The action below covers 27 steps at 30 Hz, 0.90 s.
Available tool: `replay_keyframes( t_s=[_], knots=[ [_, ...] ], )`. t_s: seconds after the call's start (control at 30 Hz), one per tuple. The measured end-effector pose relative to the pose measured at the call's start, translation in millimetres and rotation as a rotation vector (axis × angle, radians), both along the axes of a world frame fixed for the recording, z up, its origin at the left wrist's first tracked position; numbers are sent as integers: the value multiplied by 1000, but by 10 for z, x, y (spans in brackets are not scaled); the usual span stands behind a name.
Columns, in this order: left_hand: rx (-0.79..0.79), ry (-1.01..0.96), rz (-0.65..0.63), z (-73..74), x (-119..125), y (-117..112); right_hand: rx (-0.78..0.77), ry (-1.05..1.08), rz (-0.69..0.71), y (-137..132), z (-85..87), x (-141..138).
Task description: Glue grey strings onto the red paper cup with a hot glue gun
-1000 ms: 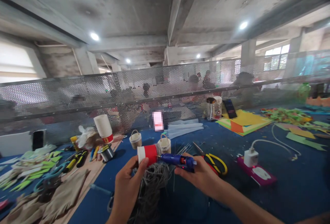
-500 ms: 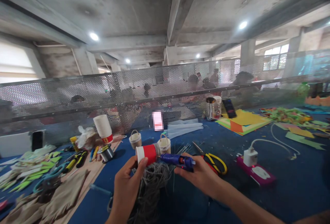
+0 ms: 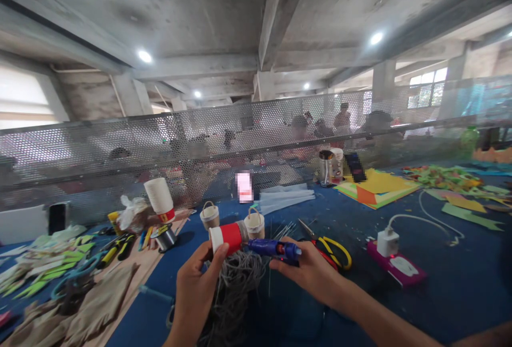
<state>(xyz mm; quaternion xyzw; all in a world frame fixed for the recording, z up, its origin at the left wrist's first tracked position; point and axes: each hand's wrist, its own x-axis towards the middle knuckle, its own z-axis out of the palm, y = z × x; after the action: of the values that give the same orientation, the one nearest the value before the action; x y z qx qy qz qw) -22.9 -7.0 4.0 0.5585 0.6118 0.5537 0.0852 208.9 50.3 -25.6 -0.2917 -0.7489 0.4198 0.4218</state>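
Observation:
My left hand [image 3: 194,288] grips a paper cup [image 3: 227,237] lying on its side, white at the rim with a red band round it. My right hand [image 3: 310,271] is closed on a blue glue gun [image 3: 274,248], and the gun's tip touches the cup's right end. A tangle of grey twine [image 3: 234,293] hangs under the cup between my hands. Two small rope-wrapped baskets with handles [image 3: 210,216] [image 3: 255,223] stand on the blue table [image 3: 448,293] just behind the cup.
Yellow-handled scissors [image 3: 334,250] lie right of my right hand. A white charger on a pink power strip [image 3: 394,261] sits further right. A stack of paper cups [image 3: 159,199], pliers and paper scraps crowd the left. A perforated metal screen [image 3: 120,155] borders the far edge, with people behind it.
The cup and glue gun have drifted slightly left in view and the cup has turned a little. Both hands keep their grip.

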Motion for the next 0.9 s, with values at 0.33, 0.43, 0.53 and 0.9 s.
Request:
replay_keyframes(
  t_s=[0.33,0.43,0.53,0.9],
  knots=[
    [21,12,-8,-2,-1,10,45,-46,-52,-13,27,11],
    [25,26,-2,12,9,2,47,-46,-48,-16,32,9],
    [24,35,6,22,19,-3,30,-25,-27,-17,35,8],
    [-1,15,-25,-3,-4,-5,25,-21,-1,-18,22,7]
  ],
)
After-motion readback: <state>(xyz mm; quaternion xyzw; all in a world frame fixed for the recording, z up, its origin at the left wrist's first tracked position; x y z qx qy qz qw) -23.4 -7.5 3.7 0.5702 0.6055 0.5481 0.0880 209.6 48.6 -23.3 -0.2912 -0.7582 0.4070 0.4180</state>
